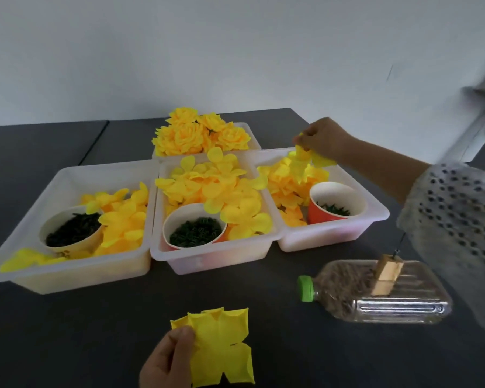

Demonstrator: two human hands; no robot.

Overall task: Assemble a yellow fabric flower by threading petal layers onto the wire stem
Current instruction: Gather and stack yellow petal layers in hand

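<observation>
Dark tabletop under pale wall: right hand (pixel 321 135) pinching small petal layer (pixel 301 161) above far-right tray (pixel 375 217), left hand (pixel 167 359) gripping large petal layer (pixel 221 345) near front edge, wire stem (pixel 400 243) upright in wooden block (pixel 387 274), nearer right side.

Left hand (pixel 170 359) low and near, thumb and fingers pinching flat yellow petal layer (pixel 224 345). Right arm stretched forward, right hand (pixel 319 137) fingers curled down, pinching small petal piece (pixel 301 161).

trays (pixel 70 177): 4 | cups (pixel 70 231): 3 | bottle (pixel 389 295): 1 | hands (pixel 322 135): 2
</observation>
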